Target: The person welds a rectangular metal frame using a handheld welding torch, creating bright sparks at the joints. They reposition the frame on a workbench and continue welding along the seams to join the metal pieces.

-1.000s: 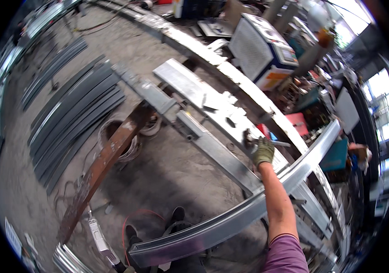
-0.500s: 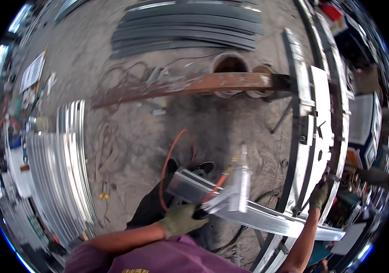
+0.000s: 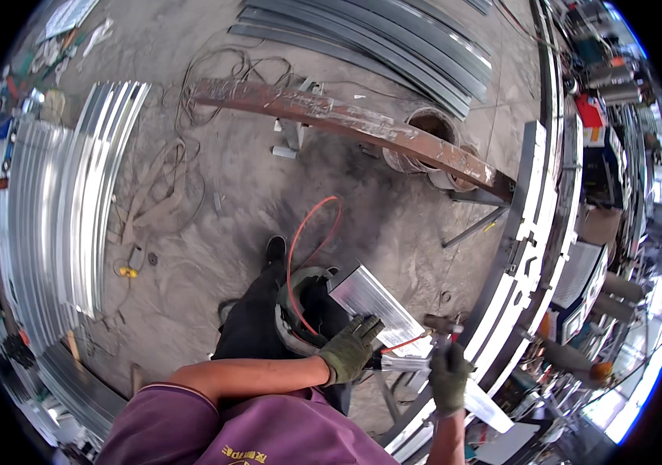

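My left hand (image 3: 350, 350), in a green work glove, lies with fingers stretched out against a shiny metal channel (image 3: 380, 301). No tool shows in it. My right hand (image 3: 448, 381), gloved too, is closed round the handle of what looks like a hammer (image 3: 443, 322). Its head is raised above the channel, slightly blurred. The channel runs from in front of my legs under both hands toward the lower right. A silver tool (image 3: 407, 363) lies between my hands, partly hidden. An orange hose (image 3: 292, 260) loops up from my lap, and a hose end shows near the hammer.
A rusty steel beam (image 3: 331, 116) crosses ahead, passing over buckets (image 3: 431, 124). Long metal rails (image 3: 528, 225) stand along my right. Stacks of metal profiles lie at the left (image 3: 60, 201) and far ahead (image 3: 377, 46). Cables (image 3: 191, 74) trail over the floor.
My left hand has let go of the silver tool and moved right onto the channel. My right hand has come back from the rails with the hammer. The view has turned to the right.
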A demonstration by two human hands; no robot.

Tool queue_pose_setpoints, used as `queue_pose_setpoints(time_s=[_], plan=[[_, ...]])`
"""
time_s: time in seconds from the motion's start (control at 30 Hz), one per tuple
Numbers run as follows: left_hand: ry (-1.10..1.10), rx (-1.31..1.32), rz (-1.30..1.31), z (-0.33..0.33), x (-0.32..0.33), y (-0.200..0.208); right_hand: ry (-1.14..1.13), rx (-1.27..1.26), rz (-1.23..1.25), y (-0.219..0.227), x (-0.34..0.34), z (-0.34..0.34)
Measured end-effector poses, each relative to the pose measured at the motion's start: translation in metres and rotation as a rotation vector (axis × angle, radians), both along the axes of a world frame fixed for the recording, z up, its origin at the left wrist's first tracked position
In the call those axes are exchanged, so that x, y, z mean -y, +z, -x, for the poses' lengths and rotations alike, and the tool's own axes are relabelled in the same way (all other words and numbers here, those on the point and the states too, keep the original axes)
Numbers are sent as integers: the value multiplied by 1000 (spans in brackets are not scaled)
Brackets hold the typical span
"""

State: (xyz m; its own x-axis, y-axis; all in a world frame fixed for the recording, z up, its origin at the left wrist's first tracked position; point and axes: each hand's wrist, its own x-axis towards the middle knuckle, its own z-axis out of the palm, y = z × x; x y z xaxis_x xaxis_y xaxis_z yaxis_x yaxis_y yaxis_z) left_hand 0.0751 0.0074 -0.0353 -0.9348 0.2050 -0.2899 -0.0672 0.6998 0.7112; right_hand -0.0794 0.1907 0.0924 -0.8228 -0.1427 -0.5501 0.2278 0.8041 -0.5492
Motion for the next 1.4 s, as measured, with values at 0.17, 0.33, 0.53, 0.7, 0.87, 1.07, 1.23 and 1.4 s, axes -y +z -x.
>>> queue_pose_setpoints(time_s=[0.17, 0.33, 0.53, 0.7, 0.87, 1.07, 1.23, 1.4], plan=[[114, -93, -65, -18, -18, -32, 834, -281, 29, -20, 95, -12], [28, -63, -41, -15, -13, -29, 976, -379, 21, -48, 121, -1], [174, -162, -101, -20, -23, -44, 1179, -468, -43, -71, 134, 15], [131, -181, -25, -20, -23, -51, 1197, -455, -104, -67, 142, 31], [239, -211, -110, -26, -32, -51, 1175, -470, 268, -26, 162, 11], [342, -261, -77, -27, -43, -65, 1356, -339, -172, -75, 143, 26], [241, -162, -102, -23, -27, -40, 1282, -411, 191, -37, 152, 10], [305, -229, -163, -26, -38, -55, 1247, -304, -341, -64, 137, 19]])
